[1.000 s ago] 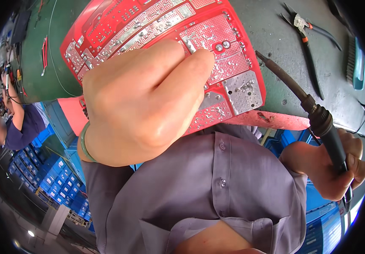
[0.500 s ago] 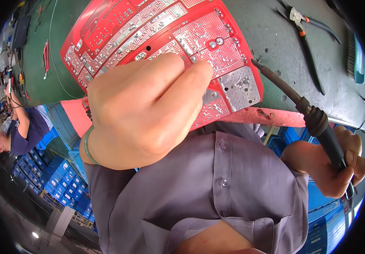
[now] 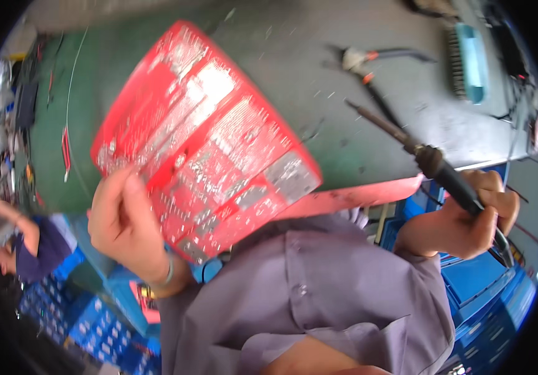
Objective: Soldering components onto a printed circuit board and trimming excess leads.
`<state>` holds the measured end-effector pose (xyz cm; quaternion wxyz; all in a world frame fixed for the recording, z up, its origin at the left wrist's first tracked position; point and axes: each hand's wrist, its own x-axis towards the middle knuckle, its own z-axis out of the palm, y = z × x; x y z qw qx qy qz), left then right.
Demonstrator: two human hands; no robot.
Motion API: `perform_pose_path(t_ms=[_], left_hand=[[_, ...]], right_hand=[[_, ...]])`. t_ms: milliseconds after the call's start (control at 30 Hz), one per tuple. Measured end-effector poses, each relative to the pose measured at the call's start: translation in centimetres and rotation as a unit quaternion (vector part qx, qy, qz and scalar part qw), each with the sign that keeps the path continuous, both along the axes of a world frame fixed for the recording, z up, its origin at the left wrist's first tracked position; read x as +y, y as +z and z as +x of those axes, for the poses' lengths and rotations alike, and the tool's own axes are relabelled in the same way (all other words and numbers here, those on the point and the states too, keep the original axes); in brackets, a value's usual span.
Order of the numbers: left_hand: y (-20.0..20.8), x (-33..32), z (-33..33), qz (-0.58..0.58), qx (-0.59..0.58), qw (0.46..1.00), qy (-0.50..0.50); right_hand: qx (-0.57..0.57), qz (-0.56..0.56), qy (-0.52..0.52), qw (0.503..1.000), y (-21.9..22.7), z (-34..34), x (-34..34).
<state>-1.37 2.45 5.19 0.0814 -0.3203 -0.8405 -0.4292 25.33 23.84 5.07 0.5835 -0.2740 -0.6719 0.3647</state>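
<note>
A red circuit board (image 3: 219, 150) with silvery solder patches lies tilted over the front of the bench, blurred by motion. At its lower left edge, my left hand (image 3: 125, 219) is closed, thumb and forefinger on the rim; the remaining fingers are curled. My right hand (image 3: 468, 219) wraps round the black handle of a soldering iron (image 3: 447, 178). The iron's dark tip points up and left, over the bench and apart from the board. Beyond the tip rest pliers (image 3: 369, 72) with black handles and orange bands.
A teal brush (image 3: 470, 62) stands at the far right of the green bench (image 3: 344, 144). Red tweezers (image 3: 66, 153) and a thin wire lie to the left. Pink edging (image 3: 362, 194) runs along the bench front. Another person (image 3: 38, 244) works at far left, above blue bins (image 3: 97, 331).
My left hand has moved from above the board to its lower left edge. The board has turned and sits farther left in view. The whole view has shifted; my right hand keeps the iron.
</note>
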Motion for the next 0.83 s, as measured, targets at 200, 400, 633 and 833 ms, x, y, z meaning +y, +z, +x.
perform_pose_path(t_ms=[200, 400, 633, 833], left_hand=[[-1.8, -2.8, -2.9, 0.339, -0.25, 0.907, 0.017], [-3.9, -4.3, -3.4, 0.419, -0.356, 0.835, 0.023], [-4.8, -4.9, -3.0, 0.43, -0.37, 0.823, 0.011], [-4.5, -4.2, -2.0, 0.383, -0.356, 0.852, 0.019]], right_hand=[[0.019, 0.138, -0.245, 0.959, 4.3, -0.5, 5.4], [-0.084, 0.114, -0.139, 0.98, 6.2, -3.5, 15.7], [-0.211, 0.098, -0.099, 0.967, 1.9, -11.7, 26.3], [-0.298, -0.158, 0.098, 0.936, 0.0, -8.9, 27.1]])
